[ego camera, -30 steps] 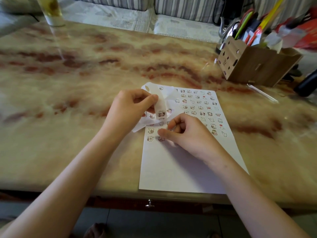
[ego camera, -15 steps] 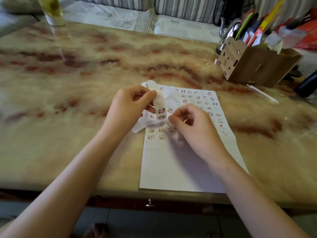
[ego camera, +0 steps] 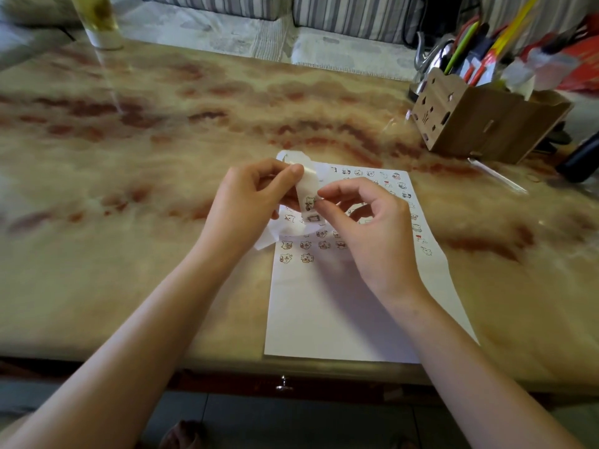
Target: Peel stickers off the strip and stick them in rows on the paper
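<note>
A white sheet of paper [ego camera: 327, 312] lies on the marble table, its far half covered with rows of small cartoon stickers [ego camera: 305, 245]. My left hand [ego camera: 249, 202] holds the white sticker strip [ego camera: 309, 189] upright above the paper's far left corner, thumb and fingers pinching its upper part. My right hand [ego camera: 366, 222] hovers over the paper, with its thumb and forefinger tips at the strip's right edge beside a printed sticker [ego camera: 310, 202]. Whether a sticker is lifted there I cannot tell. The strip's loose tail [ego camera: 269, 238] curls down left of the paper.
A cardboard organiser [ego camera: 486, 121] full of pens and tools stands at the far right, with a thin white stick [ego camera: 496, 175] and a dark object [ego camera: 580, 160] near it. A glass [ego camera: 97, 21] stands at the far left. The table's front edge [ego camera: 227, 367] is near me.
My right hand has lifted off the paper, where it pressed a sticker down in the lowest row, and moved up and left to the strip held by my left hand.
</note>
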Demonstrator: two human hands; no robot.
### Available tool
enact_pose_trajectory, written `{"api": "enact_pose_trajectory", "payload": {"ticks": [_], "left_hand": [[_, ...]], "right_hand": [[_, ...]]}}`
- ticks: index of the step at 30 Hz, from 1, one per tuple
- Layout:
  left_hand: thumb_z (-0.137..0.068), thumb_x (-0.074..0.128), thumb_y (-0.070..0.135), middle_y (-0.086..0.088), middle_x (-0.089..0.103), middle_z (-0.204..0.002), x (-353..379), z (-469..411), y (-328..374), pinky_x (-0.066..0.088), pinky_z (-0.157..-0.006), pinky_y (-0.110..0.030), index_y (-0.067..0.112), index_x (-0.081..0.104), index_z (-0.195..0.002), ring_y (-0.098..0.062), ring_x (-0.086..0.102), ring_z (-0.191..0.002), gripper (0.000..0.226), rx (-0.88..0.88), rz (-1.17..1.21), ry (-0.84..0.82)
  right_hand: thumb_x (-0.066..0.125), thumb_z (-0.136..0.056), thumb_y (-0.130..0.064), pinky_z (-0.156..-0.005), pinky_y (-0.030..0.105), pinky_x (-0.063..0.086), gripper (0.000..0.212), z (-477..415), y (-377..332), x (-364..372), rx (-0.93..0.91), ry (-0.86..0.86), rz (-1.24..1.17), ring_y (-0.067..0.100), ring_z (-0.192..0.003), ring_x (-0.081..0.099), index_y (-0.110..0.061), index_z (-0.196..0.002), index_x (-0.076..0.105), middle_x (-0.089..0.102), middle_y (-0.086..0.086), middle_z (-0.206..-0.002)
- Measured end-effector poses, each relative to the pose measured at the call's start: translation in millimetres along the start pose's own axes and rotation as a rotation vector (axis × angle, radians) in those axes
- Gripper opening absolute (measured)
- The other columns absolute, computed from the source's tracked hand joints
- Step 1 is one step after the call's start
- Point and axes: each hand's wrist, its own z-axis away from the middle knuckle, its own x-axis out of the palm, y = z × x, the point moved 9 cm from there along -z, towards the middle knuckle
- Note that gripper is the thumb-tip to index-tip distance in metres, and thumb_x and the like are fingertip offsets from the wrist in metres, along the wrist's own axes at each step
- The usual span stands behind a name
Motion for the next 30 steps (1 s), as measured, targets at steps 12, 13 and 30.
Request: {"api": "enact_pose_trajectory", "payload": {"ticks": [12, 13, 30], "left_hand": [[-0.090, 0.063, 0.021, 0.007, 0.074, -0.072, 9.5, 3.6, -0.1, 0.044, -0.054, -0.009, 0.007, 0.074, -0.085, 0.005, 0.065, -0.062, 0.018, -0.013, -0.043, -0.086], [-0.090, 0.063, 0.021, 0.007, 0.074, -0.072, 9.2, 3.5, 0.0, 0.044, -0.054, -0.009, 0.008, 0.074, -0.085, 0.006, 0.065, -0.062, 0.018, -0.011, -0.047, -0.086], [-0.089, 0.063, 0.021, 0.014, 0.070, -0.062, 11.6, 5.5, 1.5, 0.041, -0.053, -0.006, 0.011, 0.074, -0.081, 0.007, 0.060, -0.054, 0.017, -0.035, -0.070, -0.103]], "right_hand": [[0.072, -0.082, -0.010, -0.063, 0.010, 0.042, 0.006, -1.7, 0.5, -3.7, -0.026, 0.011, -0.012, 0.004, -0.071, 0.061, -0.013, -0.088, 0.073, 0.071, -0.008, -0.081], [0.072, -0.082, -0.011, -0.063, 0.010, 0.042, 0.006, -1.7, -0.1, -3.9, -0.037, 0.012, 0.002, 0.005, -0.072, 0.062, -0.013, -0.088, 0.073, 0.071, -0.007, -0.081], [0.073, -0.082, -0.009, -0.061, 0.010, 0.043, 0.005, -2.4, -2.7, -3.8, -0.086, 0.004, 0.051, 0.010, -0.070, 0.061, -0.010, -0.086, 0.072, 0.070, -0.006, -0.078]]}}
